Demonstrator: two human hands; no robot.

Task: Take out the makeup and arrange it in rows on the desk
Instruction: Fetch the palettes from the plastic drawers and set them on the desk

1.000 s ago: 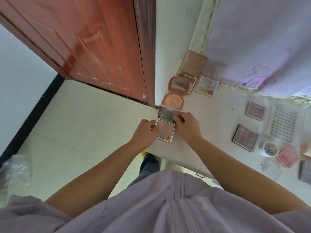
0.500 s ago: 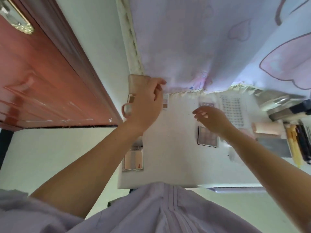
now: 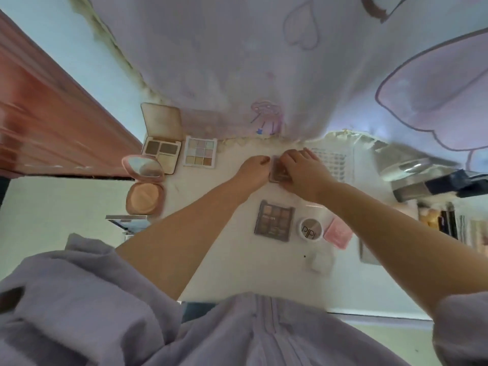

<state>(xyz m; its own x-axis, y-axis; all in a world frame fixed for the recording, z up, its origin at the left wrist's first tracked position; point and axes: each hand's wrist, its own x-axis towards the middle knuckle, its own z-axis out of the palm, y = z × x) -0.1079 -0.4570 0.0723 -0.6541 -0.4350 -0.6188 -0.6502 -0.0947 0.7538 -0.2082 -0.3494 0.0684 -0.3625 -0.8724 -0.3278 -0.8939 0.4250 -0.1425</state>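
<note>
Small mauve square plastic compact (image 3: 277,171) on white bench (image 3: 237,260), right of pastel nine-pan palette (image 3: 200,151); pinched by left hand (image 3: 254,169) and right hand (image 3: 301,170); likely light, rigid, slick, hinge fragile; best held by side edges.

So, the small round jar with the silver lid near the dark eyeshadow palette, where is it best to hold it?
Grip the round jar by its white side wall, coming from above with fingers to front and back. It stands upright, and the dark palette and pink compact crowd its left and right.
</note>
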